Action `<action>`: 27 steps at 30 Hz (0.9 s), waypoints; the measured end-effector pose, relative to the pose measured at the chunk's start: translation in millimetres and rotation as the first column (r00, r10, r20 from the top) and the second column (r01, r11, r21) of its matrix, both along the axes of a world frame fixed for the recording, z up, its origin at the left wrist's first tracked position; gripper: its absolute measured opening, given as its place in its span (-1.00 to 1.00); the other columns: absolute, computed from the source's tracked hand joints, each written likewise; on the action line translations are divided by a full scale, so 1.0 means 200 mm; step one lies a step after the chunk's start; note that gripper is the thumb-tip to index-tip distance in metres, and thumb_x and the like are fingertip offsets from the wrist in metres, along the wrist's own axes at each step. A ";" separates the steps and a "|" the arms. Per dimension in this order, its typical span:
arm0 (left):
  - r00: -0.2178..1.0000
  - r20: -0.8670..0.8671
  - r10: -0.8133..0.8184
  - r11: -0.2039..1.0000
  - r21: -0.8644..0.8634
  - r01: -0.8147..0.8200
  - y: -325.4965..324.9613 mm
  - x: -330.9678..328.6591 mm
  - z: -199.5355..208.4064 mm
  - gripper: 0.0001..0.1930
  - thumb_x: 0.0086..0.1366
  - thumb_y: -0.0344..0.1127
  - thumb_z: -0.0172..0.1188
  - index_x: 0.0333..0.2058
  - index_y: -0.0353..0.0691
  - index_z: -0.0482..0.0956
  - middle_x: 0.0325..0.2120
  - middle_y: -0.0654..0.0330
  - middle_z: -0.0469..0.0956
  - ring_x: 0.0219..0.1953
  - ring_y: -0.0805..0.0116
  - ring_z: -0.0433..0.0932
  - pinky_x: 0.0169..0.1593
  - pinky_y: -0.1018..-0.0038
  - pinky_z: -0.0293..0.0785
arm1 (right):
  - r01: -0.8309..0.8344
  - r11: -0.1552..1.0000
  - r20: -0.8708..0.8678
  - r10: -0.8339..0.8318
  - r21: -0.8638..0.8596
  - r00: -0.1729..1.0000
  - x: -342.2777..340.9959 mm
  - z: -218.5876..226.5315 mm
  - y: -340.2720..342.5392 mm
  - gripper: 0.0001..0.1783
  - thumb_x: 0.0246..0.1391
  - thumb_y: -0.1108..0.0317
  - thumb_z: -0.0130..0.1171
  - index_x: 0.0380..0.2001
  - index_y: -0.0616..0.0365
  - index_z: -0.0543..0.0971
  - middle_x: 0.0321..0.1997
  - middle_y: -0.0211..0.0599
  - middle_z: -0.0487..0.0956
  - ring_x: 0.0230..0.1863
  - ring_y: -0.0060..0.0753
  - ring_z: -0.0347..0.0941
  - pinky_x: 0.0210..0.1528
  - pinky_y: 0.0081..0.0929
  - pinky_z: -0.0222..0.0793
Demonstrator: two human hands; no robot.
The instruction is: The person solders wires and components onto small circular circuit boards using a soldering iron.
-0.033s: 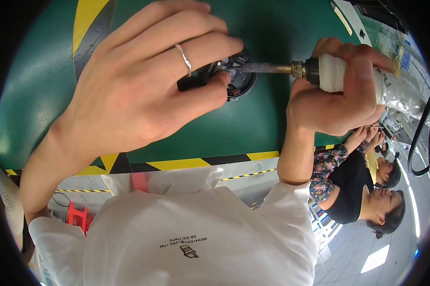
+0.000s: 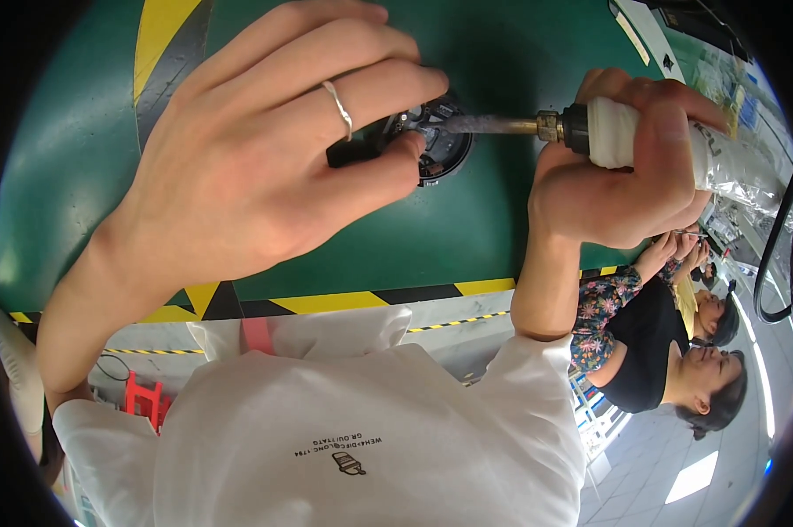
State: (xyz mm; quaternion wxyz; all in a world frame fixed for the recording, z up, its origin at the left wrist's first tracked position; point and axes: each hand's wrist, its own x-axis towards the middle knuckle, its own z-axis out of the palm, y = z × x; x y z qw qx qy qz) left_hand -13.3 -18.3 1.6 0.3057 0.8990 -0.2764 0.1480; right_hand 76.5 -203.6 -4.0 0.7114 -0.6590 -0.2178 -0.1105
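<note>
A round black housing (image 2: 449, 164) with small electronic parts inside lies on the green work surface. My left hand (image 2: 273, 140), with a silver ring on one finger, reaches over its left side. Thumb and forefinger close in at the housing's edge, holding it, and part of it is hidden under the fingers. My right hand (image 2: 625, 167) is wrapped around the pale handle of a soldering iron (image 2: 502, 126). The iron's metal shaft points left, and its tip is over the housing, close to my left thumb. Whether the tip touches anything is too small to tell.
Yellow and black striped tape (image 2: 326, 303) runs along the near table edge. A black cable (image 2: 770, 255) loops at the far right, beside clear plastic wrapping (image 2: 743, 180). Other people (image 2: 647, 351) sit at work to the right. A red stool (image 2: 146, 400) stands below at the left.
</note>
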 end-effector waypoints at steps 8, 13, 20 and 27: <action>0.996 -0.066 -0.056 0.998 -0.046 0.053 -0.01 0.04 -0.01 -0.76 -0.21 -0.43 0.34 -0.49 -0.28 0.52 -0.25 0.06 0.58 -0.16 0.09 0.51 -0.06 0.19 0.47 | -0.023 0.999 -0.042 0.022 -0.024 0.999 0.02 0.01 -0.03 -0.83 -0.12 0.39 -0.06 -0.47 0.30 0.36 -0.69 -0.15 0.35 -0.81 -0.39 0.10 -0.71 -0.45 0.05; 0.983 -0.152 -0.106 0.985 -0.155 0.082 0.01 0.08 -0.02 -0.72 -0.18 -0.43 0.36 -0.52 -0.26 0.39 -0.23 0.04 0.59 -0.14 0.07 0.51 -0.03 0.18 0.44 | -0.071 0.997 -0.132 0.072 0.011 0.989 0.07 0.02 -0.12 -0.76 -0.09 0.28 -0.12 -0.43 0.26 0.34 -0.66 -0.17 0.38 -0.81 -0.39 0.06 -0.70 -0.43 -0.01; 0.964 -0.210 -0.162 0.979 -0.159 0.130 -0.05 0.17 0.02 -0.57 -0.19 -0.43 0.38 -0.57 -0.16 0.18 -0.22 0.02 0.60 -0.15 0.05 0.51 0.00 0.14 0.40 | -0.020 0.999 -0.126 0.025 0.041 0.992 0.02 0.00 -0.12 -0.77 -0.13 0.30 -0.09 -0.44 0.26 0.33 -0.69 -0.18 0.35 -0.82 -0.40 0.03 -0.71 -0.43 -0.01; 0.958 -0.188 -0.216 0.973 -0.118 0.196 -0.13 0.20 0.10 -0.55 -0.21 -0.43 0.38 -0.58 -0.15 0.15 -0.23 0.01 0.59 -0.15 0.03 0.50 0.00 0.13 0.41 | 0.179 0.981 -0.030 -0.181 -0.073 0.983 -0.02 0.06 -0.16 -0.82 -0.17 0.36 -0.06 -0.50 0.28 0.32 -0.74 -0.22 0.26 -0.84 -0.44 0.00 -0.73 -0.47 -0.05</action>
